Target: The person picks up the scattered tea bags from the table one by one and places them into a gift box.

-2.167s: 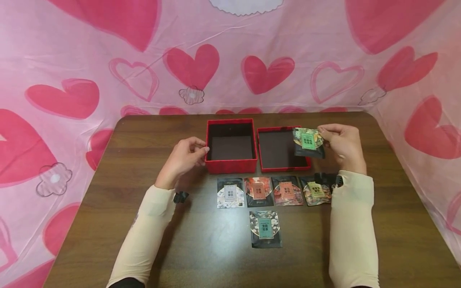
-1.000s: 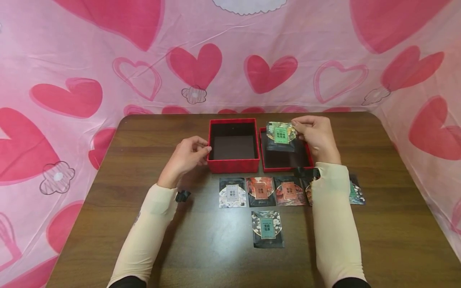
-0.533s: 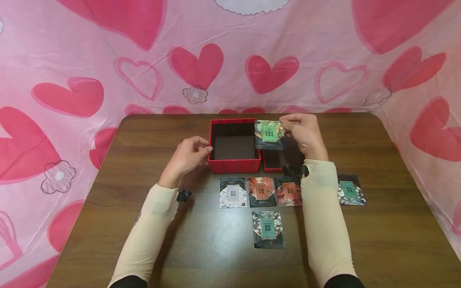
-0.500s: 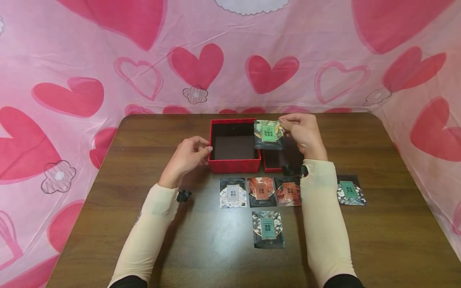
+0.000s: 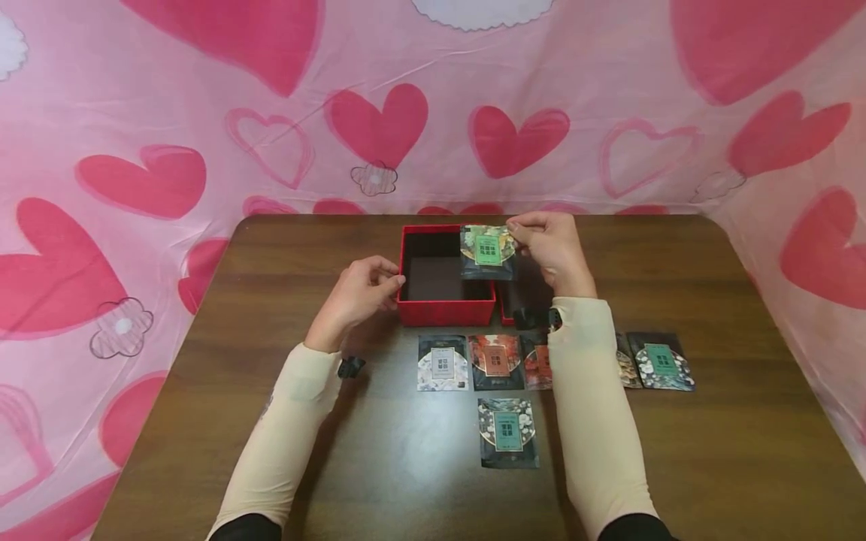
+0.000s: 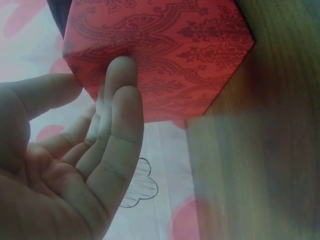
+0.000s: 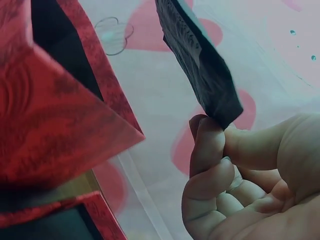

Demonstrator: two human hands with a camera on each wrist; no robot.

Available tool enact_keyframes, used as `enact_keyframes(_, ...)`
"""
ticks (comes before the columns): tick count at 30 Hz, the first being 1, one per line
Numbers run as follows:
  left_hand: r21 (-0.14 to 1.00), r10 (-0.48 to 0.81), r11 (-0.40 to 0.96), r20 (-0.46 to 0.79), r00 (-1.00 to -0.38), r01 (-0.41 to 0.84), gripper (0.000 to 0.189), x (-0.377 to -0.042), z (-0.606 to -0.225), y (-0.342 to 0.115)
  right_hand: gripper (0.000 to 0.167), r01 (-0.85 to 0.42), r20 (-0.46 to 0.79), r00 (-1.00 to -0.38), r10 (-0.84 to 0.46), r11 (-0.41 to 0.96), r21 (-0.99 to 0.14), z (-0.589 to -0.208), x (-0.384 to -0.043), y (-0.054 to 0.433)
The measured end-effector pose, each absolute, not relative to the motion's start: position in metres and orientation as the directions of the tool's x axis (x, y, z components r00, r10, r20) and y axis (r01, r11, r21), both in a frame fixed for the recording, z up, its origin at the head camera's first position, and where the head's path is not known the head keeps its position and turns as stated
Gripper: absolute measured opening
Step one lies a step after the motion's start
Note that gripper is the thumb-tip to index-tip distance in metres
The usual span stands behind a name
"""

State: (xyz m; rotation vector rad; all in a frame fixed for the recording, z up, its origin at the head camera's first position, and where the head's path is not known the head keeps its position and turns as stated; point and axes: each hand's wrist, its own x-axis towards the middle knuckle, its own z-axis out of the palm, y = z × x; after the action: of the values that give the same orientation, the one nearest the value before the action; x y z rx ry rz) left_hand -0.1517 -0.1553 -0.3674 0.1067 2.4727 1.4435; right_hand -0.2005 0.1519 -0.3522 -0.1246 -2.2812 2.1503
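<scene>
My right hand (image 5: 551, 255) pinches a green-and-black tea bag sachet (image 5: 487, 253) by its upper right corner. The sachet hangs over the right side of an open red box (image 5: 446, 312) with a dark inside. In the right wrist view thumb and curled fingers grip the sachet's end (image 7: 205, 70), beside the box's corner. My left hand (image 5: 360, 297) is at the box's left wall, with nothing in its grasp. Its long, nearly straight fingers (image 6: 125, 110) touch the patterned red side, and the thumb lies near the edge.
The red-edged lid (image 5: 506, 317) lies right of the box, partly behind the right hand and wrist. In front runs a row of tea sachets, including a white one (image 5: 443, 364) and a red one (image 5: 496, 362); my right sleeve hides part. Another teal-labelled sachet (image 5: 507, 433) lies nearer.
My right hand has carried the green sachet leftward, from above the lid to above the box's right side. The left hand has stayed at the box's left wall.
</scene>
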Motion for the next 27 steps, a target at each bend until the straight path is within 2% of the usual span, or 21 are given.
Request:
enact_keyframes(3,0.861,0.199,0.503,-0.204,-0.958,-0.079,0.029,-0.152,-0.368,-0.154,0.025,0.065,-0.061,-0.996,0.068,0.064,-0.996,-0.352,-0.202,0.145)
enact_keyframes(12,0.857,0.184,0.507,-0.216,-0.959,-0.096,0.028,-0.153,-0.368,-0.155,0.018,0.099,-0.096,-0.994,0.058,0.054,-0.994,-0.348,-0.207,0.113)
enact_keyframes(17,0.856,0.188,0.508,-0.221,-0.957,-0.098,0.028,-0.154,-0.368,-0.154,0.021,0.128,-0.125,-0.991,0.053,0.049,-0.991,-0.348,-0.207,0.110)
enact_keyframes(27,0.861,0.191,0.501,-0.206,-0.960,-0.085,0.026,-0.154,-0.368,-0.154,0.018,0.132,-0.128,-0.990,0.064,0.060,-0.989,-0.349,-0.208,0.109)
